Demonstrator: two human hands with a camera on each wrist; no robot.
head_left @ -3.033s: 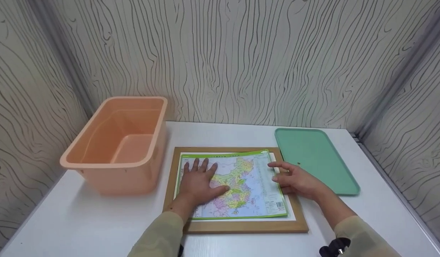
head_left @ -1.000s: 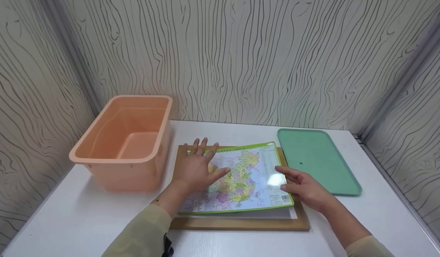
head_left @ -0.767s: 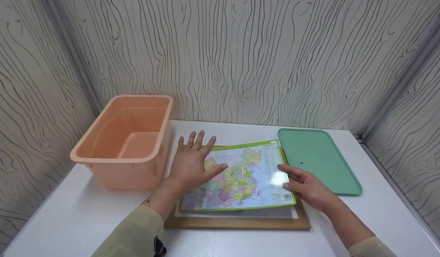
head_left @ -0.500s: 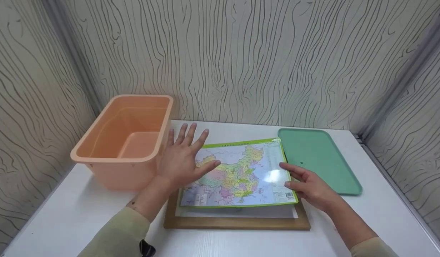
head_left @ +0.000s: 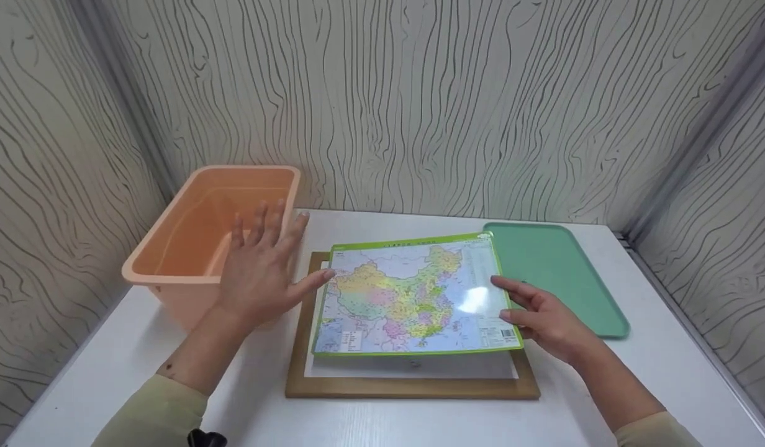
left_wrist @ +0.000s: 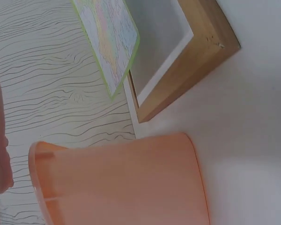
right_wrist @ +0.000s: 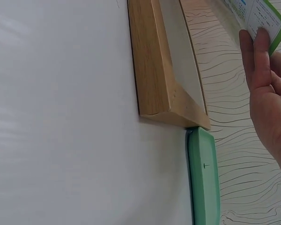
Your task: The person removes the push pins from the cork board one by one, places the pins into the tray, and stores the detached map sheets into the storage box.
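My right hand [head_left: 547, 320] pinches the right edge of a glossy map sheet [head_left: 407, 298] with a green border, thumb above and fingers beneath. Held up at a slight tilt, the map stands off the wooden picture frame [head_left: 413, 389], as a gap in the left wrist view shows between the map [left_wrist: 113, 47] and the frame [left_wrist: 187, 65]. The frame lies flat with a white backing [head_left: 448, 366] inside it. My left hand [head_left: 261, 273] hovers with spread fingers in front of the peach tub, holding nothing; its thumb tip overlaps the map's left edge in the head view.
The deep peach plastic tub [head_left: 171, 279] stands left of the frame. A green tray [head_left: 565, 279] lies flat at the right, against the frame's far right corner. All rest on a white table [head_left: 370, 425] with wood-pattern panels [head_left: 382, 105] around it.
My left hand lay flat on the map, then lifted off and moved left toward the tub. My right hand took the map's right edge and raised the sheet off the frame.
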